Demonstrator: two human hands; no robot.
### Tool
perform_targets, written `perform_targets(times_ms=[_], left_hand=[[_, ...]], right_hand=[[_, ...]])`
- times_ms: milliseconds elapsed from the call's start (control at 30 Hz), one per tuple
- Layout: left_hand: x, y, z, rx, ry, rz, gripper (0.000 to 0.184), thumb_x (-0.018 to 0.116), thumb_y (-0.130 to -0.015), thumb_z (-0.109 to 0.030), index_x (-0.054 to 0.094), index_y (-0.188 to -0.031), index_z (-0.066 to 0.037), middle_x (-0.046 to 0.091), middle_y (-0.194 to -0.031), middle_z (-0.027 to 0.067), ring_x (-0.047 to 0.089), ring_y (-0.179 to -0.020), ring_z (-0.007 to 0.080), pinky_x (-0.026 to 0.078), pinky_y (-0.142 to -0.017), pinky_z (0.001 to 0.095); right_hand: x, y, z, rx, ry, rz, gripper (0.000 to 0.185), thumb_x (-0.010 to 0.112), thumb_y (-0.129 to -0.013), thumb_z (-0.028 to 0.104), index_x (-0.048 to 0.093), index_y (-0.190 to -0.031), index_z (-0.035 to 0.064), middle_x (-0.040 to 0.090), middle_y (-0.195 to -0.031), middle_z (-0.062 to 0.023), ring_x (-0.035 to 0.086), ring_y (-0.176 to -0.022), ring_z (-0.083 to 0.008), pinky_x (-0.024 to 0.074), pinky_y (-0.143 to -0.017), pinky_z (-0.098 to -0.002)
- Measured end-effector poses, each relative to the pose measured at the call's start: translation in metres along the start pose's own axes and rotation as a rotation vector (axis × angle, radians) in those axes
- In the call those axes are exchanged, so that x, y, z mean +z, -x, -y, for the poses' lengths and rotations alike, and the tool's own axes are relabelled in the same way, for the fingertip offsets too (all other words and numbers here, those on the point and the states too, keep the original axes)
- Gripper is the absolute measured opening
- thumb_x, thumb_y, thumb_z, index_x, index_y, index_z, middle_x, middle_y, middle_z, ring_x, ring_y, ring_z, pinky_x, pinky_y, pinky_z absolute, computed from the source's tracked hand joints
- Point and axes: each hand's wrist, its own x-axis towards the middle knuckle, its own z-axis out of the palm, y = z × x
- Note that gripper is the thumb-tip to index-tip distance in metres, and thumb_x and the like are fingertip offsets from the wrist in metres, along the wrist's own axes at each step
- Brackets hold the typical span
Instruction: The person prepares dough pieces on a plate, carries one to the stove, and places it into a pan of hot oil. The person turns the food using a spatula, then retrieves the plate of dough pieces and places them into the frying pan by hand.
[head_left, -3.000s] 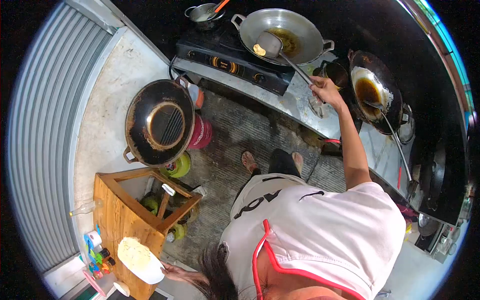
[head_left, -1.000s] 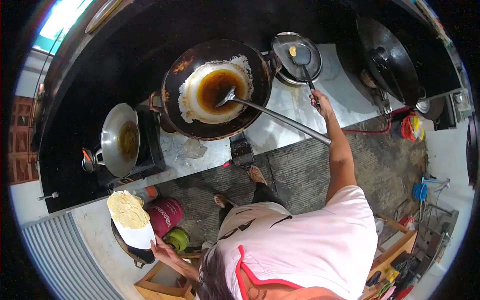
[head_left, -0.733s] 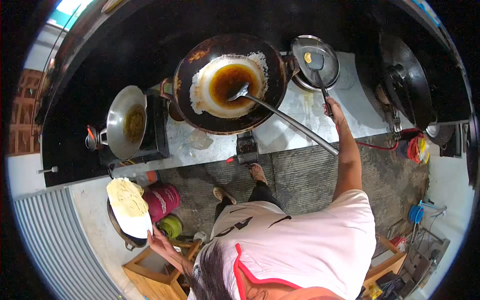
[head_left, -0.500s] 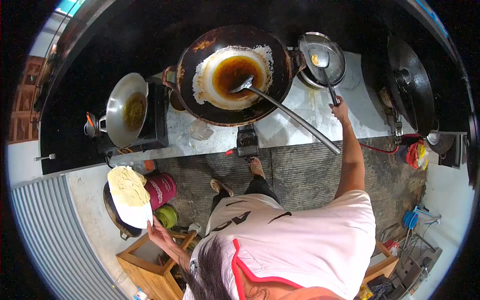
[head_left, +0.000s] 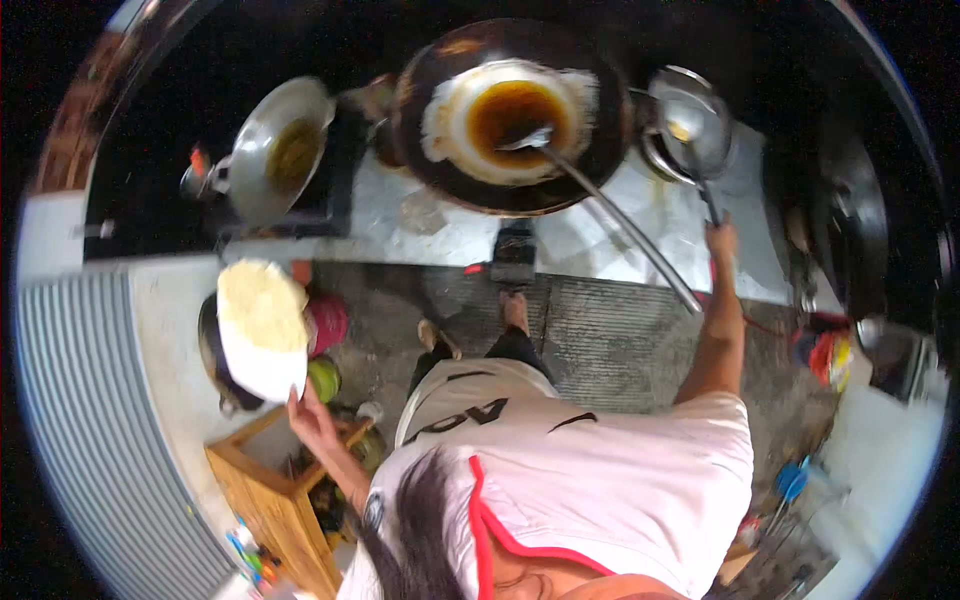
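My left hand (head_left: 311,415) grips the near end of a white tray (head_left: 262,370) that bears a thick heap of pale yellow paste (head_left: 262,305). On the right, my right hand (head_left: 721,240) is closed around the dark handle of a ladle (head_left: 705,190). The ladle's head is in a shiny metal bowl (head_left: 722,105), close to a small yellow lump (head_left: 679,130). Between the hands stands a big dark wok (head_left: 420,160) with brown oily liquid (head_left: 515,112). A long-handled metal spatula (head_left: 625,222) leans in it, untouched. The view is blurred.
To the left, a silver wok (head_left: 250,180) with greenish-brown contents sits on a black stove. Another dark wok (head_left: 865,215) stands far right. Below the metal counter (head_left: 445,225) are a pink gas cylinder (head_left: 328,322), a green one (head_left: 324,382) and a wooden cabinet (head_left: 270,500).
The view has shifted, so the counter and woks appear higher and farther right. Both hands keep their holds on the tray and ladle. The ladle's head stays in the bowl.
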Motion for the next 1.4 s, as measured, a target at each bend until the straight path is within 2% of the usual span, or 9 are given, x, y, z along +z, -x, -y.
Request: perform_targets(times_ms=[67, 200, 267, 333, 500, 667, 867, 1067, 1400], left_hand=[[-0.021, -0.008, 0.003, 0.065, -0.074, -0.016, 0.041, 0.05, -0.083, -0.001, 0.037, -0.119, 0.011, 0.047, -0.121, 0.02, 0.045, -0.114, 0.0262, 0.033, -0.104, 0.0366], [0.019, -0.001, 0.012, 0.191, -0.073, 0.027, 0.054, 0.054, -0.079, 0.001, 0.029, -0.127, 0.004, 0.042, -0.125, 0.018, 0.047, -0.112, 0.0288, 0.04, -0.099, 0.0414], [0.022, 0.0, 0.012, 0.179, -0.083, 0.043, 0.055, 0.053, -0.081, 0.001, 0.029, -0.13, -0.001, 0.042, -0.126, 0.0175, 0.049, -0.111, 0.0296, 0.045, -0.093, 0.0413], [0.026, 0.002, 0.011, 0.164, -0.077, 0.075, 0.055, 0.052, -0.081, 0.002, 0.027, -0.131, -0.002, 0.041, -0.126, 0.0169, 0.05, -0.11, 0.0301, 0.048, -0.09, 0.0402], [0.022, -0.003, 0.01, 0.109, -0.006, 0.163, 0.059, 0.05, -0.082, 0.002, 0.021, -0.133, -0.006, 0.041, -0.126, 0.0167, 0.052, -0.108, 0.0314, 0.051, -0.085, 0.0401], [0.031, -0.009, 0.011, 0.088, 0.019, 0.198, 0.061, 0.05, -0.081, 0.003, 0.019, -0.132, -0.009, 0.037, -0.129, 0.0168, 0.048, -0.112, 0.033, 0.049, -0.087, 0.0455], [0.022, -0.051, 0.022, 0.018, 0.0, 0.281, 0.062, 0.052, -0.079, 0.003, 0.021, -0.13, -0.01, 0.039, -0.126, 0.0129, 0.046, -0.114, 0.0264, 0.044, -0.092, 0.0429], [-0.008, -0.11, 0.017, -0.057, -0.092, 0.318, 0.056, 0.056, -0.08, -0.001, 0.027, -0.127, -0.008, 0.043, -0.121, 0.0099, 0.049, -0.108, 0.0211, 0.045, -0.09, 0.0364], [-0.004, -0.173, -0.056, -0.122, -0.158, 0.345, 0.051, 0.051, -0.082, -0.002, 0.029, -0.127, -0.004, 0.042, -0.12, 0.0083, 0.046, -0.109, 0.0172, 0.043, -0.089, 0.0338]], right_hand=[[0.024, -0.024, -0.053, -0.126, 0.198, 0.158, 0.049, 0.056, -0.078, 0.037, 0.055, -0.11, -0.0003, 0.06, -0.097, -0.0249, 0.054, -0.098, -0.0393, 0.0417, -0.086, -0.043], [-0.083, -0.074, 0.026, -0.132, -0.435, -0.027, 0.047, 0.06, -0.082, 0.029, 0.051, -0.114, -0.005, 0.057, -0.111, -0.0203, 0.057, -0.097, -0.0261, 0.0427, -0.084, -0.0314], [-0.138, -0.087, 0.097, -0.31, -0.741, 0.013, 0.038, 0.056, -0.087, 0.021, 0.051, -0.114, -0.0046, 0.058, -0.108, -0.0133, 0.056, -0.096, -0.0186, 0.0412, -0.084, -0.0264], [-0.24, -0.041, 0.222, -0.439, -0.767, 0.205, 0.034, 0.055, -0.088, 0.018, 0.052, -0.116, -0.0008, 0.056, -0.113, -0.01, 0.053, -0.102, -0.0156, 0.0393, -0.089, -0.0269], [-0.316, 0.064, 0.418, -0.788, -0.678, 0.376, 0.026, 0.057, -0.086, 0.018, 0.058, -0.106, 0.0004, 0.062, -0.099, -0.0086, 0.056, -0.087, -0.0123, 0.0436, -0.078, -0.0253], [-0.285, 0.152, 0.545, -1.182, -0.717, 0.438, 0.023, 0.062, -0.08, 0.016, 0.061, -0.099, 0.0022, 0.063, -0.084, -0.0101, 0.058, -0.074, -0.0155, 0.0455, -0.07, -0.0269], [-0.248, 0.233, 0.64, -1.188, -0.883, 0.413, 0.022, 0.064, -0.076, 0.012, 0.062, -0.096, 0.0019, 0.061, -0.079, -0.0118, 0.058, -0.069, -0.0184, 0.0458, -0.064, -0.0291], [-0.192, 0.286, 0.704, -1.218, -0.847, 0.112, 0.025, 0.064, -0.074, 0.013, 0.062, -0.098, 0.0043, 0.058, -0.09, -0.0122, 0.055, -0.081, -0.0261, 0.0436, -0.075, -0.0339], [-0.196, 0.358, 0.834, -1.338, -0.715, 0.081, 0.037, 0.069, -0.07, 0.021, 0.062, -0.105, 0.0103, 0.051, -0.106, -0.0122, 0.047, -0.096, -0.0283, 0.0365, -0.084, -0.0377]])
